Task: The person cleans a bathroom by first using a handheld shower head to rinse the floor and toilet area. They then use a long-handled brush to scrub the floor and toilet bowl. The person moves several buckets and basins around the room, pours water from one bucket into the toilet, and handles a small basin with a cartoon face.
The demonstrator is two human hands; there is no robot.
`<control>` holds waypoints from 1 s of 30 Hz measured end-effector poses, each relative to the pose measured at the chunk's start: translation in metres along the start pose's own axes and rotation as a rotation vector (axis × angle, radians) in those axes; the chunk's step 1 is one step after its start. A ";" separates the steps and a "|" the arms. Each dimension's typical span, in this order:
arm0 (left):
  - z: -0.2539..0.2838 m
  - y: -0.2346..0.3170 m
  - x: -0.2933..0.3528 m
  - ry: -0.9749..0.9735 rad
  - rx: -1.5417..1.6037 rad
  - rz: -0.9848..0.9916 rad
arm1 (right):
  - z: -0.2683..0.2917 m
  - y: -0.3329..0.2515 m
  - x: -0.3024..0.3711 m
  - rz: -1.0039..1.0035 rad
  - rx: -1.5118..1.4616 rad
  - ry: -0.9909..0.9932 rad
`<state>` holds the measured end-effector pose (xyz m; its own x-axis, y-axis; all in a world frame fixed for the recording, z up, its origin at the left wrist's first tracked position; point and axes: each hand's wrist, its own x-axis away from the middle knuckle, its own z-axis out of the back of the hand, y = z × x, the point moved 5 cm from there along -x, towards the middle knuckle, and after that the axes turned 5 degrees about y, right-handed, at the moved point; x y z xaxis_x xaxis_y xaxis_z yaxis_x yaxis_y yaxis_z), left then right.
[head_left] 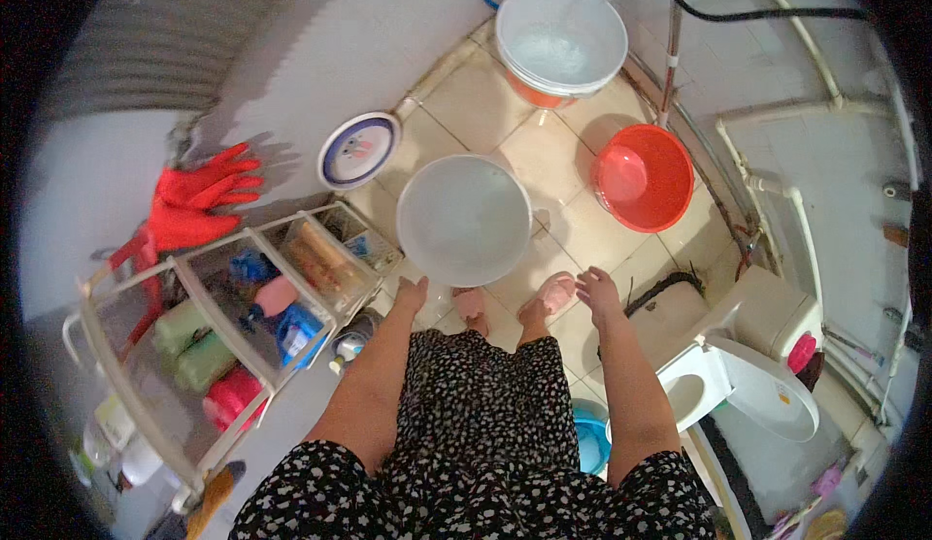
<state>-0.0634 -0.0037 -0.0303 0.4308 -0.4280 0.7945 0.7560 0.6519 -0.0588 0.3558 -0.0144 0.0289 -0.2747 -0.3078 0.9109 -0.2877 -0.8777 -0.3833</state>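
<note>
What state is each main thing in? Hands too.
Left hand: nothing visibly held
Right hand: empty, open
Pale tub: upright, uncovered, contents unclear
White bucket: upright, uncovered, apparently holding water
Red bucket: upright, uncovered, contents unclear
Red gloves: draped, unworn
White seat lid: open

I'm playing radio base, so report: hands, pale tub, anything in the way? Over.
Left hand, right hand: seemingly empty. Pale tub: ahead of both hands. Red bucket: right of tub, not blocking.

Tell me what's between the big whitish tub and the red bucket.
Nothing stands between the whitish tub and the red bucket: the head view shows just bare floor tiles.
</note>
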 end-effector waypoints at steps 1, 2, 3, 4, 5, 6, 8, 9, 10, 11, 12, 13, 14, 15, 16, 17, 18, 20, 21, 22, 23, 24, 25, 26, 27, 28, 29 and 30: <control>-0.004 0.009 0.002 -0.020 0.167 0.075 | 0.008 0.000 -0.026 0.003 -0.135 0.061; -0.002 0.021 0.009 -0.039 0.327 0.152 | 0.017 0.007 -0.056 0.003 -0.275 0.125; -0.009 0.030 0.006 -0.055 0.490 0.230 | 0.027 0.013 -0.090 0.009 -0.413 0.187; -0.029 0.024 -0.016 0.000 0.527 0.236 | 0.043 0.026 -0.137 -0.003 -0.434 0.142; -0.039 0.022 -0.028 0.010 0.297 0.139 | 0.058 0.037 -0.173 -0.051 -0.458 0.157; -0.047 0.019 -0.040 0.021 0.068 0.040 | 0.075 0.046 -0.206 -0.098 -0.483 0.175; -0.066 0.007 -0.057 0.032 -0.384 -0.148 | 0.082 0.040 -0.234 -0.164 -0.518 0.352; -0.074 0.000 -0.062 0.034 -0.605 -0.241 | 0.082 0.027 -0.237 -0.146 -0.527 0.452; -0.082 0.002 -0.066 0.037 -0.825 -0.345 | 0.085 0.024 -0.250 -0.168 -0.609 0.443; -0.071 0.015 -0.049 0.084 -0.171 -0.087 | 0.089 0.026 -0.264 -0.191 -0.693 0.434; -0.060 0.027 -0.028 0.253 0.520 0.088 | 0.089 0.020 -0.273 -0.111 -0.768 0.361; -0.064 0.017 -0.037 0.284 0.461 0.066 | 0.085 0.009 -0.281 -0.024 -0.839 0.279; -0.071 -0.001 -0.048 0.311 0.401 0.043 | 0.081 0.002 -0.289 0.063 -0.910 0.200; -0.070 0.000 -0.047 0.307 0.401 0.014 | 0.085 0.009 -0.302 0.033 -1.009 0.216; -0.069 0.000 -0.046 0.302 0.400 -0.015 | 0.089 0.017 -0.315 0.005 -1.109 0.234; -0.058 0.022 -0.030 0.276 0.464 -0.043 | 0.091 0.026 -0.324 -0.022 -1.209 0.250; -0.053 0.035 -0.020 0.251 0.537 -0.065 | 0.089 0.028 -0.323 -0.029 -1.214 0.248; -0.054 0.031 -0.024 0.241 0.476 0.022 | 0.084 0.031 -0.309 -0.089 -1.215 0.165; -0.057 0.027 -0.025 0.235 0.451 0.070 | 0.079 0.028 -0.293 -0.118 -1.208 0.120; -0.058 0.025 -0.025 0.224 0.466 0.055 | 0.077 0.027 -0.275 -0.178 -1.262 0.191; -0.058 0.026 -0.025 0.208 0.478 0.032 | 0.082 0.029 -0.260 -0.171 -1.264 0.165; -0.058 0.023 -0.028 0.198 0.491 0.012 | 0.085 0.035 -0.248 -0.168 -1.265 0.132; -0.063 0.016 -0.036 0.156 0.489 0.005 | 0.089 0.044 -0.237 -0.166 -1.266 0.099; -0.073 0.003 -0.049 0.117 0.490 -0.001 | 0.100 0.067 -0.233 -0.238 -1.237 0.232; -0.086 -0.011 -0.065 0.079 0.491 -0.007 | 0.114 0.095 -0.233 -0.309 -1.204 0.363; -0.099 -0.028 -0.081 0.045 0.492 -0.006 | 0.119 0.113 -0.227 -0.335 -1.205 0.401; -0.107 -0.043 -0.092 0.012 0.491 -0.005 | 0.123 0.134 -0.220 -0.364 -1.208 0.440; -0.102 -0.039 -0.090 0.014 0.514 -0.003 | 0.130 0.161 -0.222 -0.366 -1.236 0.449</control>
<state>-0.0807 -0.0544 -0.1613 0.4383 -0.4361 0.7859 0.4191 0.8727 0.2506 0.4897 -0.1352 -0.2153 -0.2103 0.2222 0.9520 -0.9681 0.0886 -0.2345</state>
